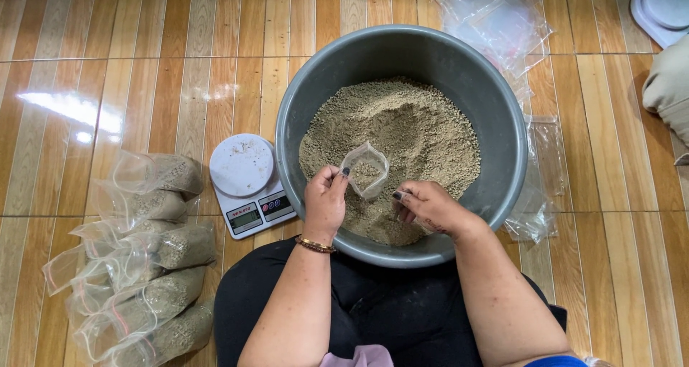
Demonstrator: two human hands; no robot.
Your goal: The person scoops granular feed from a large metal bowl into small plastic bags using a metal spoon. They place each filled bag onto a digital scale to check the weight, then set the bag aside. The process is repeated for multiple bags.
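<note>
Grey plastic forms the basin (402,51) that sits on the wooden floor (143,66) in front of the seated person, with a heap of tan granular feed (423,130) filling its lower part. Over the near side of the feed, the left hand (324,203) pinches the rim of a small clear bag (364,170) between thumb and fingers, a closed grip that holds the bag's mouth open and upright. A little feed already lies in the bottom of the bag. The right hand (429,208) rests just beside the bag, low against the feed, its fingers curled inward; whether they are closed on any feed cannot be told from this angle. A thin bracelet (314,246) circles the left wrist.

Left of the basin, touching or almost touching its wall, stands a white scale (247,182) with a round platform and a small display. Further left, filled bags (147,266) of the same feed lie heaped on the floor. On the right of the basin, empty clear bags (502,22) are strewn from the far rim down along its side. White round lids (664,7) show at the top right corner, and a beige cloth (669,87) lies below them.
</note>
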